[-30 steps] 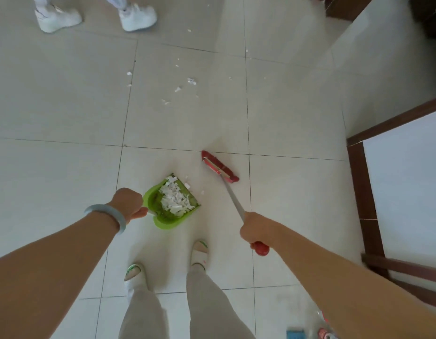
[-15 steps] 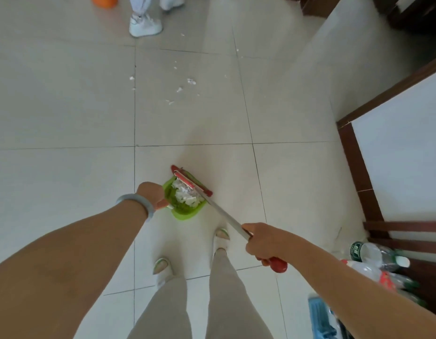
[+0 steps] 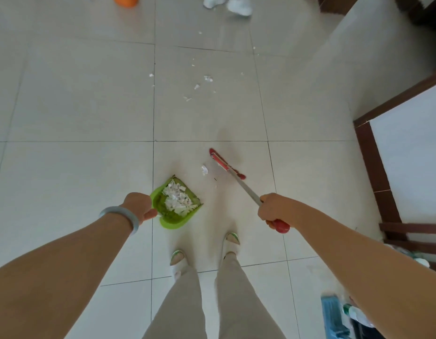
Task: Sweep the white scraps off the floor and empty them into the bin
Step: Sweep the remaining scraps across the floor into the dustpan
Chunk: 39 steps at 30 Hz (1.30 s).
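Note:
My left hand (image 3: 138, 207) grips the handle of a green dustpan (image 3: 177, 204) on the floor in front of my feet; a heap of white scraps (image 3: 176, 198) lies in it. My right hand (image 3: 275, 209) holds the metal shaft of a red broom (image 3: 226, 167) near its red end grip. The broom head rests on the tile to the right of the pan. One white scrap (image 3: 204, 169) lies between the broom head and the pan. Several small scraps (image 3: 208, 79) are scattered on the tile farther ahead.
An orange object (image 3: 125, 0) sits at the top left edge. Another person's white shoes (image 3: 236, 4) stand at the top. A white wall with dark wooden trim (image 3: 373, 157) runs along the right. Bottles and a blue item (image 3: 333, 316) lie at the bottom right.
The broom head has swung from over the dustpan out to the right onto the floor. One scrap now lies beside it. The dustpan stays in my left hand.

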Each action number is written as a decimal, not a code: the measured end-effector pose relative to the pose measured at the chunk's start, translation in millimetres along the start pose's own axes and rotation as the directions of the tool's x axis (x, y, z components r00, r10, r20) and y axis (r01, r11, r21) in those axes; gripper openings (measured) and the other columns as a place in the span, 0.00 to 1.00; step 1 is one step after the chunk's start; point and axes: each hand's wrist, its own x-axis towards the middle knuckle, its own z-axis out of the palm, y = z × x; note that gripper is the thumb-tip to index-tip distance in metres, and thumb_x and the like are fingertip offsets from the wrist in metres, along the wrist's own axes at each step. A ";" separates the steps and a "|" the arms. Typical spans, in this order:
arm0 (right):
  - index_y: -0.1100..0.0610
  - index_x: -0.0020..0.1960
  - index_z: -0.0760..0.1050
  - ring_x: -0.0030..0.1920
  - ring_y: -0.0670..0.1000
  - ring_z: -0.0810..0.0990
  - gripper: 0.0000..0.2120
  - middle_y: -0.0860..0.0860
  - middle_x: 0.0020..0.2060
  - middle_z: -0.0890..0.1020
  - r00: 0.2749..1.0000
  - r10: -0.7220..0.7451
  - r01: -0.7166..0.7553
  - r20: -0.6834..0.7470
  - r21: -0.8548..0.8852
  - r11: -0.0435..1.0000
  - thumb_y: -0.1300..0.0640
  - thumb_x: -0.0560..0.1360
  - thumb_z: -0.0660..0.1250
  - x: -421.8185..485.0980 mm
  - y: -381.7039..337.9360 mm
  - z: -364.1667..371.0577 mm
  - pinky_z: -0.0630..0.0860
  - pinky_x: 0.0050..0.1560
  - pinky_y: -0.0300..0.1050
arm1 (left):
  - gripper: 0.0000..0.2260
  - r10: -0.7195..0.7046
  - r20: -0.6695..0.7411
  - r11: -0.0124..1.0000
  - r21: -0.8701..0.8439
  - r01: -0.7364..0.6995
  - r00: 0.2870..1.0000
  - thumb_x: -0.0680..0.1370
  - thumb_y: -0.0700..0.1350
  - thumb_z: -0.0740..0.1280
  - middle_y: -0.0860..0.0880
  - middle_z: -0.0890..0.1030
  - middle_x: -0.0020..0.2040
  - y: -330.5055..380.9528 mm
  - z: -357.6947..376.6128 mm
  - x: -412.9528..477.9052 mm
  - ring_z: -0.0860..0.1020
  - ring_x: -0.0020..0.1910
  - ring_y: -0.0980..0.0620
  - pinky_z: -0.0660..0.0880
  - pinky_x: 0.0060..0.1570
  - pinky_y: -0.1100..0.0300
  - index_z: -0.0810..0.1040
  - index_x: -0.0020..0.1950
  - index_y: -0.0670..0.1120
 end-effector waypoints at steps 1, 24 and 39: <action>0.66 0.61 0.70 0.18 0.49 0.65 0.15 0.57 0.30 0.73 1.000 0.019 -0.019 -0.007 0.020 1.000 0.67 0.77 0.54 7.0 -4.8 -1.0 0.64 0.20 0.36 | 0.19 -0.011 0.003 1.000 0.001 0.011 1.000 0.82 0.57 0.51 0.53 0.64 0.31 -2.6 2.0 -1.2 0.73 0.41 0.50 0.66 0.41 0.60 0.66 0.39 0.46; 0.54 0.55 0.65 0.28 0.48 0.74 0.11 0.53 0.41 0.74 0.961 -0.183 0.233 0.210 -0.245 0.941 0.65 0.76 0.54 -36.7 0.6 55.4 0.72 0.29 0.39 | 0.20 -0.024 0.060 0.996 0.085 0.019 0.998 0.82 0.55 0.54 0.53 0.63 0.30 -15.7 -10.4 15.4 0.70 0.41 0.51 0.64 0.42 0.62 0.63 0.34 0.46; 0.55 0.54 0.66 0.28 0.49 0.72 0.12 0.54 0.41 0.72 0.979 -0.166 0.180 0.121 -0.114 0.977 0.67 0.75 0.53 -72.7 18.8 60.4 0.72 0.28 0.40 | 0.12 0.067 0.050 0.994 0.085 -0.071 0.996 0.81 0.55 0.55 0.50 0.77 0.46 -17.3 5.5 -7.7 0.78 0.55 0.52 0.72 0.58 0.60 0.71 0.51 0.48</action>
